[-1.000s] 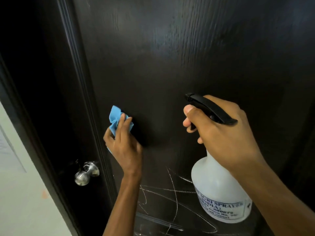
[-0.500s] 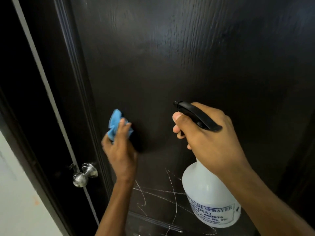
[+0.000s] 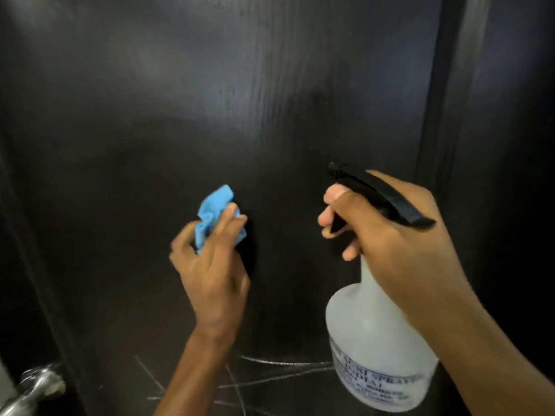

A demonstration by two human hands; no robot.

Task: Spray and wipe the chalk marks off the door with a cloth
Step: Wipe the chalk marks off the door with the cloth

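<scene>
One metal door handle [image 3: 33,388] is cut off at lower left. Left hand [image 3: 210,265] pinches a crumpled blue cloth [image 3: 214,216] against the dark door [image 3: 270,100]. White chalk marks [image 3: 282,363] cross below. Right hand [image 3: 396,235] grips a translucent spray bottle [image 3: 369,340]; contents indiscernible, label blurred.

Door knob [image 3: 36,388] cut by edge, blurred; bottle label [image 3: 380,382] text perhaps unreadable.
</scene>
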